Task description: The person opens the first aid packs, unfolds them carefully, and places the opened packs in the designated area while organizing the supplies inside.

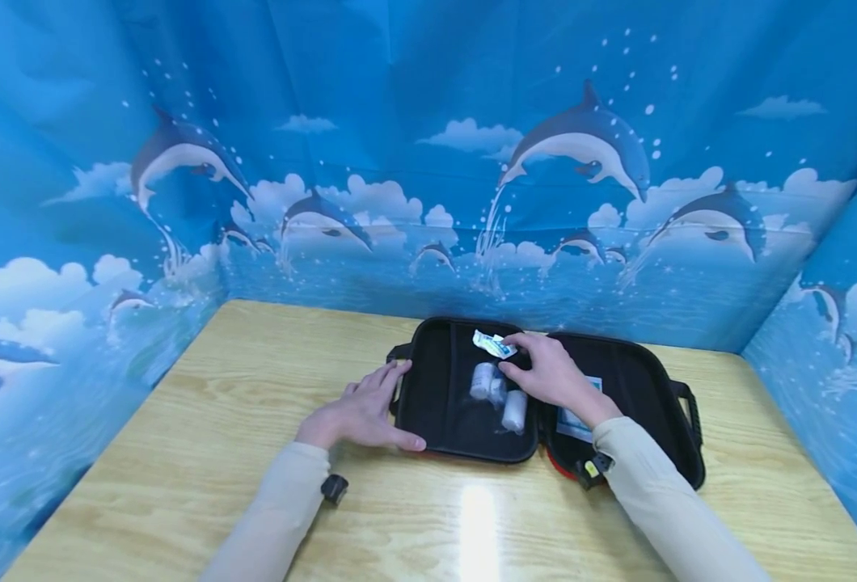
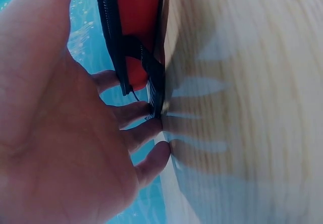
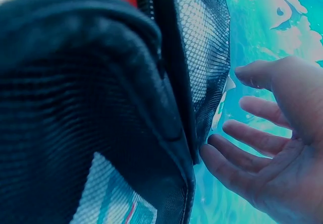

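Note:
A black-lined zip case (image 1: 428,396) with a red outside lies unfolded on the table. My left hand (image 1: 363,414) is at its left edge, fingers spread beside the carry handle (image 2: 151,80) and thumb by the near corner. Over the left half reaches my right hand (image 1: 550,378), its fingertips beside a white-and-blue packet (image 1: 492,345); contact is unclear. In the right wrist view its fingers (image 3: 252,135) are apart and loosely bent, holding nothing visible. Several white wrapped rolls (image 1: 514,411) lie below the packet, seemingly behind mesh (image 3: 202,47).
In the case's right half, a flat white-and-blue packet (image 1: 572,427) sits behind mesh, partly hidden by my right forearm. Another handle (image 1: 686,408) sticks out at the right. The wooden table (image 1: 254,364) meets a dolphin-printed curtain (image 1: 399,202) at the back and sides.

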The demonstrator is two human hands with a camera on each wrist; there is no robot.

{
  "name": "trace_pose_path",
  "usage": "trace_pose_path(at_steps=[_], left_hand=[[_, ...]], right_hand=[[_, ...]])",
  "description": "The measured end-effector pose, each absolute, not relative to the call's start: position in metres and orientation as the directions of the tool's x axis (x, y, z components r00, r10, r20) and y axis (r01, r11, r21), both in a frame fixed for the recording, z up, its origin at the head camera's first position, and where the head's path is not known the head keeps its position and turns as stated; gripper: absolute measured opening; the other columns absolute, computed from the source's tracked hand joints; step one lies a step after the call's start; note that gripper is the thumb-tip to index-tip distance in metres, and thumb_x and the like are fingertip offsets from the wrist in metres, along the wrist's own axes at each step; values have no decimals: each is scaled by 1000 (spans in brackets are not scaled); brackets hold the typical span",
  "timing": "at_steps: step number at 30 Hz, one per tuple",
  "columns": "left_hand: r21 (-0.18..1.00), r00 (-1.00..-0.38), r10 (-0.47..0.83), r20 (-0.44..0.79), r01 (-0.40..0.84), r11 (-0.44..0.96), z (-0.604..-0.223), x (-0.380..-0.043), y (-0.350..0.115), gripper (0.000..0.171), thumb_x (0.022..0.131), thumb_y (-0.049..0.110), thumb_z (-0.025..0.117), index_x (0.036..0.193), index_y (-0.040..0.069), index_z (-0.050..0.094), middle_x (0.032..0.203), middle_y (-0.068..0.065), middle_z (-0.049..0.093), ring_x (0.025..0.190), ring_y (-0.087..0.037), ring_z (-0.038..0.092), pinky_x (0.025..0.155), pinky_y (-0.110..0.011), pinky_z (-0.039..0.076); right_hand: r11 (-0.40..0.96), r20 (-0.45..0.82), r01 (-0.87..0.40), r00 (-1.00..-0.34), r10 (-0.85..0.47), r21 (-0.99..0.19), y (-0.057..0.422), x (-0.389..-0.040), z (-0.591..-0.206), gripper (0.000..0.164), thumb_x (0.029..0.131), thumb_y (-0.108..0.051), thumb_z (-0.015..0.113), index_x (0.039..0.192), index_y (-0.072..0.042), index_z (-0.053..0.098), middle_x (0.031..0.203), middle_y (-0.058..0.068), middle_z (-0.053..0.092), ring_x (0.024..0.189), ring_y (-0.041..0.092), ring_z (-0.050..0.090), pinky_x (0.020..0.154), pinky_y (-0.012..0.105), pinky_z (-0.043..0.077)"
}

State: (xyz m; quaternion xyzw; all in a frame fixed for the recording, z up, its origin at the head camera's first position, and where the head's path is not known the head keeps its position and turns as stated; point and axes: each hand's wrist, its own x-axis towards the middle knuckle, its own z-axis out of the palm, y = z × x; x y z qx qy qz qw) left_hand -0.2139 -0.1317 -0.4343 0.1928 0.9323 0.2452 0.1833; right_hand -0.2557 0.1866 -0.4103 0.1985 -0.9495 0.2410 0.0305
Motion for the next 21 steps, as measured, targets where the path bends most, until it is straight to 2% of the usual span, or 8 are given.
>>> trace_pose_path(at_steps=[13,21], left_hand=[[533,-858,445,-257,259,805,-431,-213,-131,126,74,67,80,166,23,7,173,-12,7,158,-40,16,121,-70,16],[537,-857,446,-258,256,804,-432,-213,-132,127,73,68,80,166,24,6,173,-12,7,158,-40,16,122,-69,16]], right_hand=[[810,72,-383,-917,-393,-444,180,-269,-408,32,97,-22,69,124,-5,71,111,15,73,95,25,69,81,45,57],[800,99,-412,-905,-413,-435,181,-269,-410,24,96,-17,65,115,-7,75,104,12,73,92,25,68,81,44,56]])
